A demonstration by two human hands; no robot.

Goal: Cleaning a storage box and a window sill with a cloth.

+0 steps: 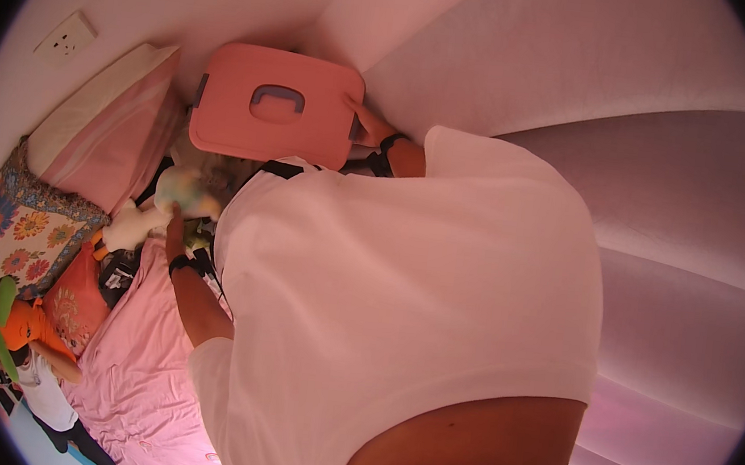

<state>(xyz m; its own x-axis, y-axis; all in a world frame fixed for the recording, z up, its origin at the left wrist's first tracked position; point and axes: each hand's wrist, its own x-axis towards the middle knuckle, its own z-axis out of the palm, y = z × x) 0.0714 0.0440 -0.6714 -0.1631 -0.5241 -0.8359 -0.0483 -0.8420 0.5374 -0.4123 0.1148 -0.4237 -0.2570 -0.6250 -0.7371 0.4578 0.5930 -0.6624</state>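
Reaching up, my right hand grips the right edge of a pink plastic storage box lid with a grey carry handle and grey side latches. The lid is tilted in the corner; how it sits on a box below is hidden. At the left, my left hand holds a pale, multicoloured plush toy, blurred by motion. A white plush toy with an orange end lies beside that hand. Black bands circle both my wrists. My white shirt hides much of the middle.
A striped pillow and a floral cushion lean along the wall. Lower left are a red cushion, a plush carrot and another person. Pink bedding covers the bed. Padded panels rise at the right.
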